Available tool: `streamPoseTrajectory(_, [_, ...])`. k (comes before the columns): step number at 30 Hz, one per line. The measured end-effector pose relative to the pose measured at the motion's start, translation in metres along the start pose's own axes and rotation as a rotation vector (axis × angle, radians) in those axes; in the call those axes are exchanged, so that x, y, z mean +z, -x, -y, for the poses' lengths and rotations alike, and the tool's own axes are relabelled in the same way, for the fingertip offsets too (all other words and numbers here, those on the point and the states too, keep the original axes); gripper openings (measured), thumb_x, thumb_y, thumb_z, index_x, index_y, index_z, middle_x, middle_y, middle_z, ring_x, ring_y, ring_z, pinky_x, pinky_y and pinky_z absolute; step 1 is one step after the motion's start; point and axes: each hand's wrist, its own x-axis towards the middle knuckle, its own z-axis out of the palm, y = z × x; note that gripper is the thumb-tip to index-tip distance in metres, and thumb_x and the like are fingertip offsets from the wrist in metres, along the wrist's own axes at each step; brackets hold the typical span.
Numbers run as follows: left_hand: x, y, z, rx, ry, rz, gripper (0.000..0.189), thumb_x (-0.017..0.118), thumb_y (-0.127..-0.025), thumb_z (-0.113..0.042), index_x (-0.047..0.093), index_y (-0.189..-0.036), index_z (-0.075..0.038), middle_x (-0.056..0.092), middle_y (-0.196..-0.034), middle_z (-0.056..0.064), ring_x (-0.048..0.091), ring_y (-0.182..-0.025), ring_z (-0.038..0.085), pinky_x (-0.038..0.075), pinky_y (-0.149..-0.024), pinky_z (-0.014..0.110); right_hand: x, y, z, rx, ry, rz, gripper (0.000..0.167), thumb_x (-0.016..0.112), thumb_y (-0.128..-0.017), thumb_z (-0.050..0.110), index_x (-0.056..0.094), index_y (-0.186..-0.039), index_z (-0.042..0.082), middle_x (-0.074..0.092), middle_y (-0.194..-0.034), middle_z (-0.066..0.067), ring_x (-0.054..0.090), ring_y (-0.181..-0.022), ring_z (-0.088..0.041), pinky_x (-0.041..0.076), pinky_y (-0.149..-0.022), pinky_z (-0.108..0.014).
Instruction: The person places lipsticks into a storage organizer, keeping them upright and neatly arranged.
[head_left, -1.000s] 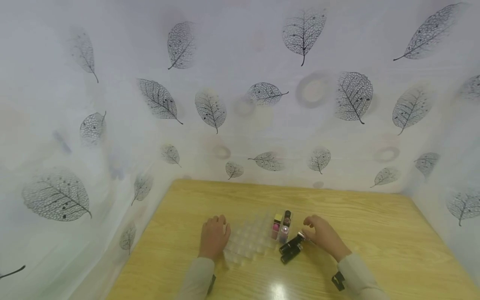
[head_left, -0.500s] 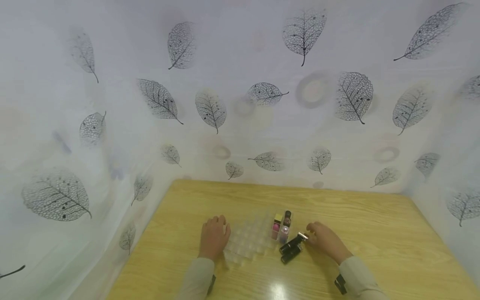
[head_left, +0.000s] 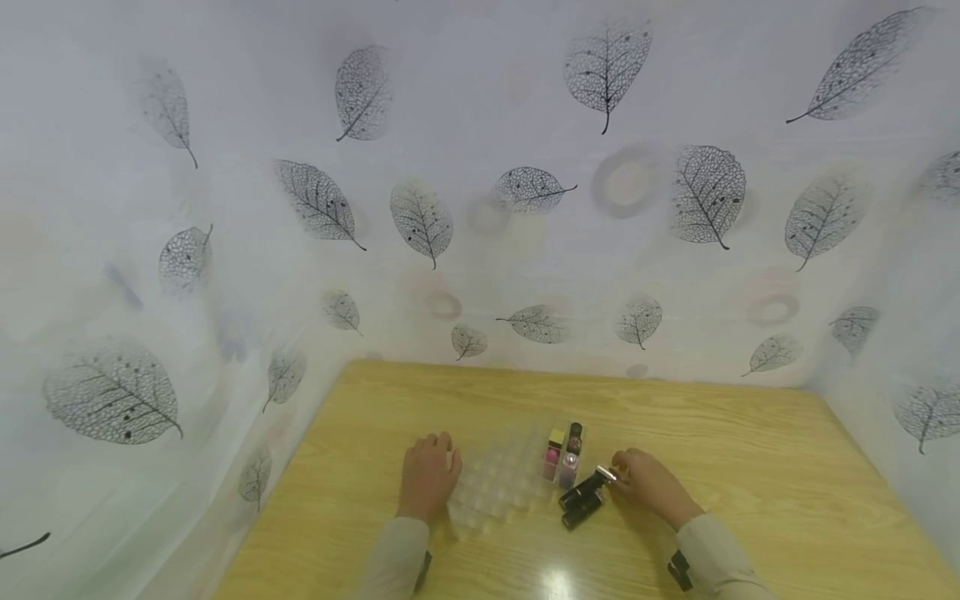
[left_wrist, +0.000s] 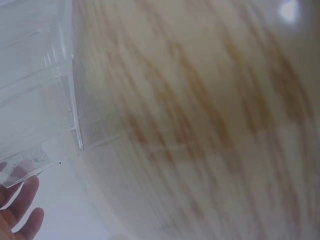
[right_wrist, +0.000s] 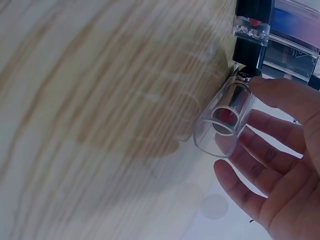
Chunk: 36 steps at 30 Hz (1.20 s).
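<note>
My left hand [head_left: 429, 477] rests at the left side of a clear plastic organizer [head_left: 498, 482] with many small compartments. In the left wrist view its relaxed fingers [left_wrist: 25, 197] lie by the organizer's lower corner, one showing through the plastic. My right hand [head_left: 651, 483] is at the silver end of one of two black tubes lying side by side on the table. The right wrist view shows a lipstick [right_wrist: 227, 114] with a clear cover and a red tip inside; thumb and fingers pinch it. Another black tube [right_wrist: 248, 52] lies close by.
Several cosmetics, among them a pink one [head_left: 552, 455] and a dark-capped one [head_left: 575, 431], stand in the organizer's right-hand compartments. The wooden table [head_left: 720, 425] ends at a leaf-printed white curtain [head_left: 525, 250] behind and at both sides.
My right hand has come slightly down, its fingers drawn in closer at the silver end of the tube. The left hand and organizer have stayed put.
</note>
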Motion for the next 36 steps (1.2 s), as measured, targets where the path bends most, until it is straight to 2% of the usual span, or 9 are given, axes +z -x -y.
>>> streamPoseTrajectory(5, [-0.0024,0.0,-0.0008,-0.005,0.012,0.007,0.014,0.063,-0.085,-0.023,0.057,-0.082,-0.011,0.058,-0.074,0.003,0.051,-0.065,0.017,0.042,-0.061,0.032,0.0012,-0.0003,-0.0025,0.011,-0.045,0.049,0.009,0.071,-0.077,0.007,0.063,-0.08,0.006,0.059,-0.073,-0.001,0.055,-0.067,-0.011,0.049,-0.061,-0.026])
streamPoseTrajectory(13, [-0.0024,-0.0009,-0.0015,0.015,-0.029,0.012,0.012,0.063,-0.085,-0.023,0.057,-0.083,-0.012,0.058,-0.078,0.003,0.052,-0.069,0.017,0.045,-0.065,0.035,0.0047,-0.0023,-0.0031,0.057,-0.022,0.086,0.01,0.072,-0.075,0.007,0.064,-0.08,0.009,0.058,-0.072,0.002,0.052,-0.065,-0.007,0.047,-0.06,-0.023])
streamPoseTrajectory(17, [0.0,-0.0009,-0.0011,0.024,-0.05,0.02,0.011,0.062,-0.086,-0.023,0.059,-0.087,-0.012,0.057,-0.079,0.003,0.051,-0.07,0.017,0.045,-0.067,0.035,0.0046,-0.0027,-0.0032,0.049,-0.014,0.086,0.009,0.072,-0.076,0.007,0.064,-0.08,0.008,0.057,-0.071,0.001,0.05,-0.063,-0.007,0.045,-0.058,-0.022])
streamPoseTrajectory(23, [0.0022,-0.0014,0.0003,0.056,-0.078,-0.004,0.013,0.063,-0.085,-0.023,0.063,-0.092,-0.012,0.057,-0.078,0.003,0.051,-0.069,0.017,0.046,-0.065,0.035,0.0025,-0.0026,-0.0034,-0.004,-0.018,0.059,0.007,0.071,-0.076,0.006,0.064,-0.077,0.007,0.055,-0.068,0.001,0.048,-0.061,-0.008,0.043,-0.055,-0.023])
streamPoseTrajectory(29, [-0.0003,-0.0017,-0.0012,0.06,-0.091,-0.012,0.015,0.064,-0.084,-0.023,0.064,-0.094,-0.012,0.057,-0.079,0.004,0.052,-0.07,0.018,0.046,-0.066,0.036,0.0025,-0.0033,-0.0045,-0.035,-0.022,0.052,0.007,0.07,-0.076,0.005,0.063,-0.075,0.007,0.055,-0.067,0.002,0.047,-0.06,-0.007,0.041,-0.053,-0.023])
streamPoseTrajectory(36, [0.0001,0.0,-0.0008,0.066,-0.089,-0.03,0.015,0.063,-0.084,-0.023,0.064,-0.094,-0.013,0.057,-0.077,0.003,0.052,-0.069,0.017,0.047,-0.066,0.036,-0.0003,-0.0043,-0.0042,-0.012,-0.034,0.062,0.007,0.068,-0.077,0.006,0.063,-0.073,0.008,0.055,-0.066,0.003,0.046,-0.059,-0.006,0.043,-0.055,-0.023])
